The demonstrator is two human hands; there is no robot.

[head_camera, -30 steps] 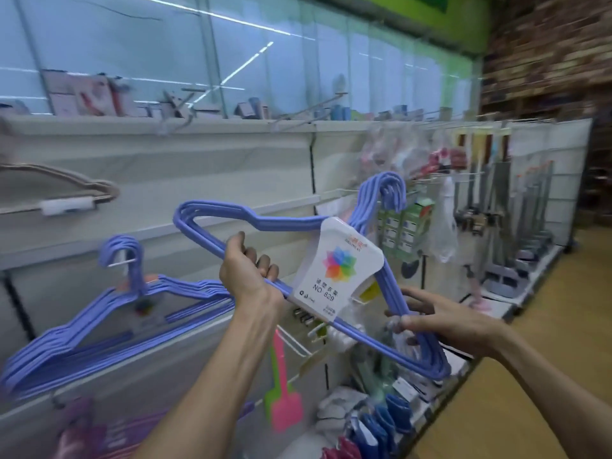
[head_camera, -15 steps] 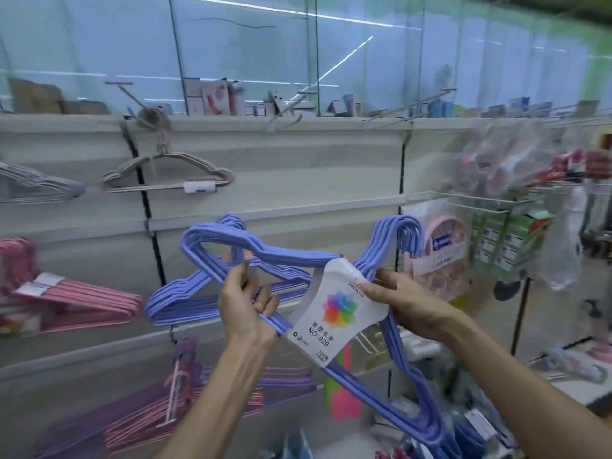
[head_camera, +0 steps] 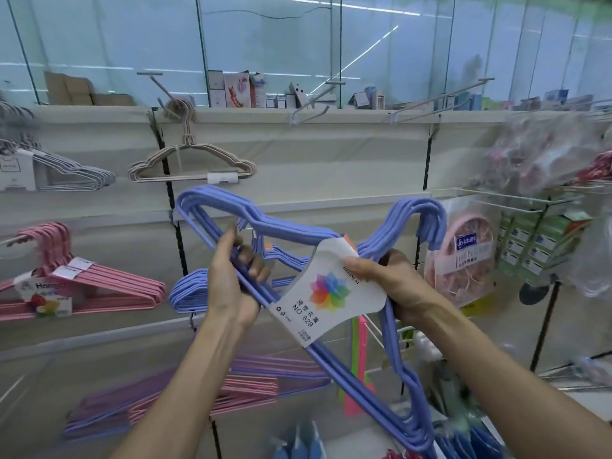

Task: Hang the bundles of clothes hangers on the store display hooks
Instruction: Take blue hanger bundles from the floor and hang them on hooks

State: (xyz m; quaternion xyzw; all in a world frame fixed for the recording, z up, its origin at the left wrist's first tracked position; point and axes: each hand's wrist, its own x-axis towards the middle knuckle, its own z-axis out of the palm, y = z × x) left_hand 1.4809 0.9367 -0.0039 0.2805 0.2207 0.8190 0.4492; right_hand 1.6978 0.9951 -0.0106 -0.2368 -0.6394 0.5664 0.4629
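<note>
A bundle of blue clothes hangers (head_camera: 351,369) with a white flower-printed label (head_camera: 323,293) is held tilted in front of the display wall, hooks (head_camera: 419,223) pointing up right. My left hand (head_camera: 233,279) grips the bundle's straight bottom bars near the left shoulder. My right hand (head_camera: 387,283) holds the bundle at the neck, thumb on the label's top edge. Behind the bundle another blue hanger bundle (head_camera: 188,289) hangs on the wall. Empty display hooks (head_camera: 309,109) jut out from the top rail.
Beige hangers (head_camera: 192,164) hang at upper centre, grey-white ones (head_camera: 63,173) upper left, pink ones (head_camera: 92,286) left, purple and pink ones (head_camera: 212,392) below. A round pink packaged item (head_camera: 463,256) and green boxes (head_camera: 543,240) hang right. Small boxes (head_camera: 236,91) line the top shelf.
The view has swung left along the wall. My right hand moved from the bundle's lower end up to its neck at the label. The left hand keeps its grip.
</note>
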